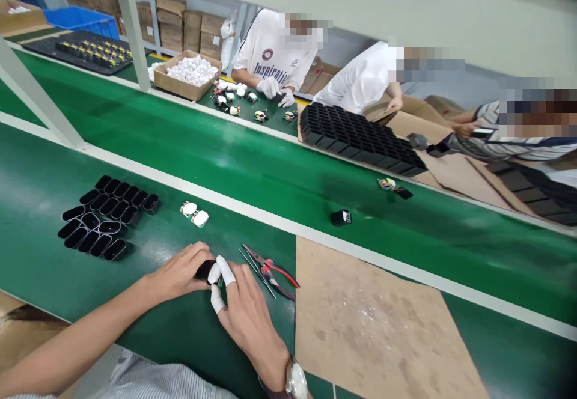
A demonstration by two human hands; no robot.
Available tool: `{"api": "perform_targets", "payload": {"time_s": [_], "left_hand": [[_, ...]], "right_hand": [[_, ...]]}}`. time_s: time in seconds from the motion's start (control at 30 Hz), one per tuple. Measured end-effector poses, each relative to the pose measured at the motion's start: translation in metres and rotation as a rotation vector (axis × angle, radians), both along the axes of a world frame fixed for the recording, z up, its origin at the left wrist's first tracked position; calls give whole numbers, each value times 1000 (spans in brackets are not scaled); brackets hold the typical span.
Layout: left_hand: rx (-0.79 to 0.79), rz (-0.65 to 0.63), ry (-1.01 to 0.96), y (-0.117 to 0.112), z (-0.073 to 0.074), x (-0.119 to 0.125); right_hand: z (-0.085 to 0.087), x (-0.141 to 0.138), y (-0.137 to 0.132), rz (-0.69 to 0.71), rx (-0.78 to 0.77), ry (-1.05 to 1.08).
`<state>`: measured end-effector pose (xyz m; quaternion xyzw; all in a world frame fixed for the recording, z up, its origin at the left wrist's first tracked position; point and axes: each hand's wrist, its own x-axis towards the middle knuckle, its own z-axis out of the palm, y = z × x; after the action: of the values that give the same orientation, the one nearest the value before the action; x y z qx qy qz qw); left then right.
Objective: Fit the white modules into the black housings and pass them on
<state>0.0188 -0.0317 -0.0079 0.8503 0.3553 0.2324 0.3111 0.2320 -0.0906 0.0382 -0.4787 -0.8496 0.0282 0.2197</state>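
My left hand (180, 273) is closed around a small black plastic case (204, 271). At the case's opening, my right hand (247, 306) pinches a green circuit board (220, 283) between fingers wearing white finger cots. Whether the board sits partly inside the case is hidden by the fingers. Just right of my hands lie red-handled long-nose pliers (269, 268) and metal tweezers (258, 274), side by side. Two circuit boards with white round tops (195, 213) rest on the green bench beyond my hands. Several open black cases (108, 205) stand grouped to the left.
A brown cardboard sheet (369, 321) covers the bench at right. The green conveyor belt (252, 161) carries a filled black case (341, 217) and a wired board (388, 185). Across it, co-workers sit near a block of black cases (356, 137) and a box of white parts (192, 77).
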Motion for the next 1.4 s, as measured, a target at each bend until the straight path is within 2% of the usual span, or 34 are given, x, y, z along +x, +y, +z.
{"api": "perform_targets", "payload": {"time_s": [0.23, 0.33, 0.6, 0.8, 0.97, 1.07, 1.2, 1.3, 1.4], "left_hand": [[-47, -22, -37, 0, 2, 3], [-93, -29, -59, 1, 3, 2], [-147, -37, -65, 1, -2, 3], [-190, -30, -117, 4, 0, 2], [-174, -42, -152, 4, 3, 2], [-142, -44, -142, 1, 4, 1], [-202, -2, -82, -1, 4, -2], [-214, 3, -58, -1, 6, -3], [-201, 13, -61, -1, 9, -3]], "right_hand": [[12, 1, -2, -5, -8, -56], [12, 5, -3, -2, -42, -22], [-10, 23, -4, 111, -4, 170], [-21, 10, 2, 131, -57, 162], [-31, 9, 0, 133, -19, 179], [-33, 24, -7, 36, 24, 187], [-41, 43, -21, -231, 100, 36], [-47, 47, -28, -250, 93, -56], [-49, 47, -30, -226, 90, -32]]}}
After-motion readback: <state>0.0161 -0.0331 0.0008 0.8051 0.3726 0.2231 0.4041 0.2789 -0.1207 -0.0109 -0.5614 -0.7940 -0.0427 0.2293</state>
